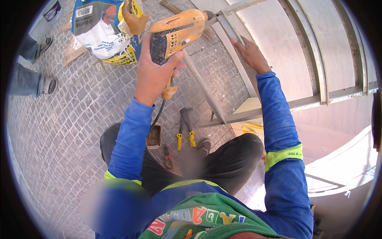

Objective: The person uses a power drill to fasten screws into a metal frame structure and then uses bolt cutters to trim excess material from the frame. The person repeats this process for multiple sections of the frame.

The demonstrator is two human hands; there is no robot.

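Observation:
My left hand [153,77] is wrapped round the rear grip of a dusty orange-and-black power drill [181,30]. The drill points to the right, its chuck against the end of a short metal bar [230,28] on a metal frame [292,104]; the contact of the bit is too small to make out. A cord runs down from the drill's grip past my left forearm. Farther right, my right hand [251,55] closes its fingers on the lower end of that short bar. On the paving before me lie a hand riveter [184,126] with yellow handles and red-handled pliers [167,157].
A small cardboard box [158,137] with bits inside sits by my left knee. At the far left stand a large printed sack [99,34] and another person's shoes [48,85]. Stiff bristles [207,35] lie behind the drill. Pale panels [274,36] back the frame.

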